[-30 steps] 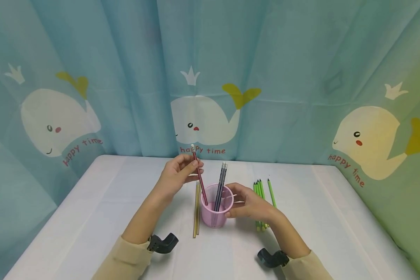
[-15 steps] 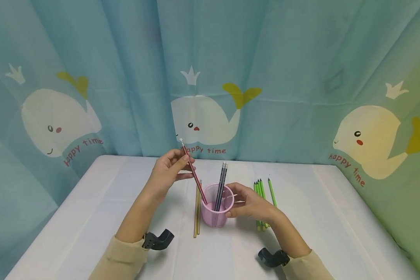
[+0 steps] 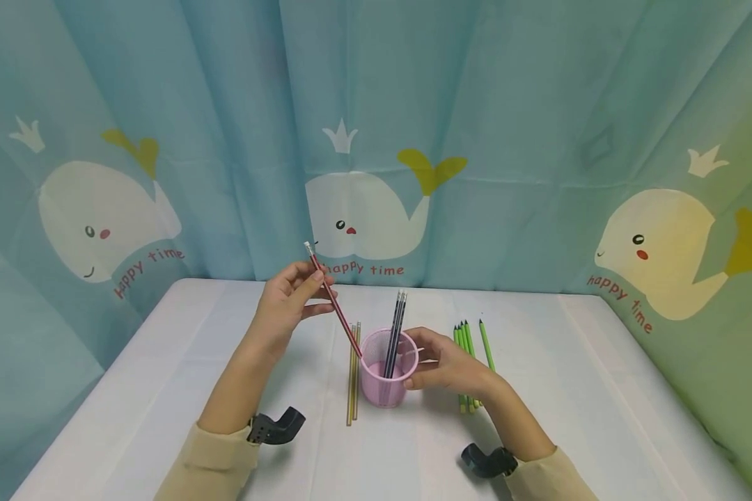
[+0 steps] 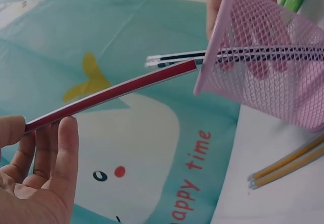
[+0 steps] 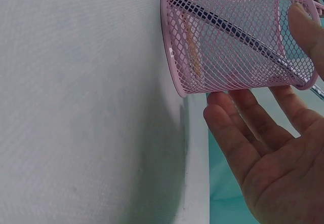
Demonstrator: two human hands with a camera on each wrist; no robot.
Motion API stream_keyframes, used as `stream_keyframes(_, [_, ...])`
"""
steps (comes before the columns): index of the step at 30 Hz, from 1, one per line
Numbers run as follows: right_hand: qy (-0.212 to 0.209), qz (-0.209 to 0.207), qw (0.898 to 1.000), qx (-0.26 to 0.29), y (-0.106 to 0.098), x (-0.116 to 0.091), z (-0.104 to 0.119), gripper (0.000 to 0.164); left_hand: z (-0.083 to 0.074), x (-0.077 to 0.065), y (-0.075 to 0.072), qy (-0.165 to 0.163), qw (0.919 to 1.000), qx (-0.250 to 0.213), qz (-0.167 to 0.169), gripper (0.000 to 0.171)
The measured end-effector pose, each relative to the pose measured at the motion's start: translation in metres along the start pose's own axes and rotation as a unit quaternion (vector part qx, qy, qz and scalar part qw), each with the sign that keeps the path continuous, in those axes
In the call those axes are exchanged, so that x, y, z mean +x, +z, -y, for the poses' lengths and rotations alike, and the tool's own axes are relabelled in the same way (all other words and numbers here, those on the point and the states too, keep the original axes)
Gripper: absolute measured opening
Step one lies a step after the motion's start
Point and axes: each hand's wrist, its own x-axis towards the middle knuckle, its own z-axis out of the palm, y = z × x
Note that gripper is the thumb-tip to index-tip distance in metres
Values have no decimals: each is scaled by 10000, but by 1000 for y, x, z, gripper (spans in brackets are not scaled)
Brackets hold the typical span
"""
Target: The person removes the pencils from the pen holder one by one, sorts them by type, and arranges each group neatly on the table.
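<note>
My left hand [image 3: 283, 305] pinches a red pencil [image 3: 337, 306] between thumb and fingers, its white eraser end up. The pencil slants down to the right, its lower end right at the left rim of a pink mesh pencil cup [image 3: 381, 395]. In the left wrist view that flat, unsharpened end of the red pencil [image 4: 116, 89] lies just outside the cup's mouth. Dark striped pencils [image 3: 396, 334] lean inside the cup, eraser ends up. From the right, my right hand [image 3: 446, 363] grips the cup, with thumb and fingers on opposite sides in the right wrist view.
Two gold pencils [image 3: 351, 396] lie on the white table [image 3: 131, 390] just left of the cup. Several green pencils [image 3: 466, 341] with dark points lie to its right, partly behind the right hand. A blue whale-print curtain [image 3: 514, 229] hangs at the table's back edge.
My left hand has moved left and slightly up, drawing the red pencil's lower end from inside the cup to its left rim. The right hand and cup have stayed put.
</note>
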Motion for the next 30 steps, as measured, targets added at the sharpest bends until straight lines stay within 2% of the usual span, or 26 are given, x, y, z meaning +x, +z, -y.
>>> stream_keyframes(13, [54,-38,10000,-17,2,0,-1,67,10,5,-12,-310,9992,259,-30,29])
stream_keyframes(23, [77,-56,10000,5,1,-1,1,68,20,10,-9,-577,9970,367,370,28])
stream_keyframes(30, [99,-72,9999,-28,1,0,2,68,26,13,-10,-739,9944,598,453,30])
